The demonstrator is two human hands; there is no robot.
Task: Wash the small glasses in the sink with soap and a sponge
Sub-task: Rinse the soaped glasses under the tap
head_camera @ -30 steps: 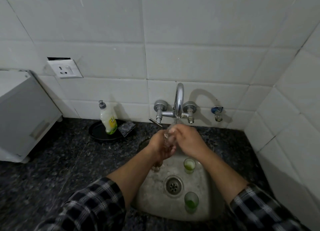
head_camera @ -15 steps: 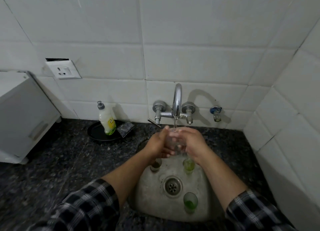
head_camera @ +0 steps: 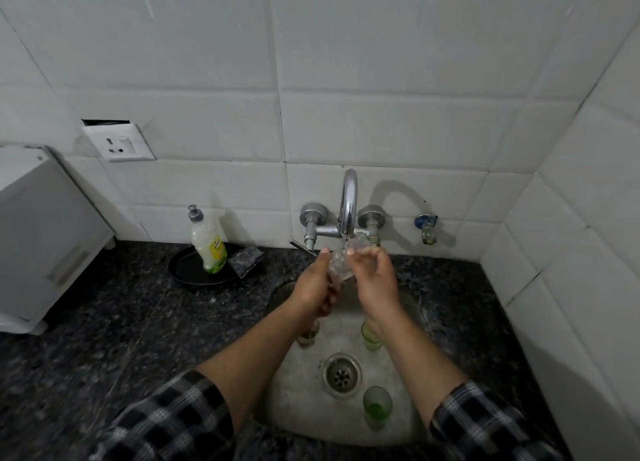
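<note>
both hands have lifted since a moment ago, carrying the clear glass from low over the basin up to the mouth of the faucet, where water runs onto it. wet glass looks slippery, so i judge the main risk is it sliding out and dropping onto the sink floor or onto the glasses below, or its rim knocking the metal spout, since it is held so close under it. the left hand is curled around the glass from the left, fingers closed on its lower part; the right hand meets it from the right with fingertips resting on the upper wall, fingers only loosely bent. three more wait in the sink: a brownish glass under the left wrist, a green glass under the right wrist, and another green-tinted glass near the drain. soap bottle and sponge sit untouched on a dark plate at the left.
</note>
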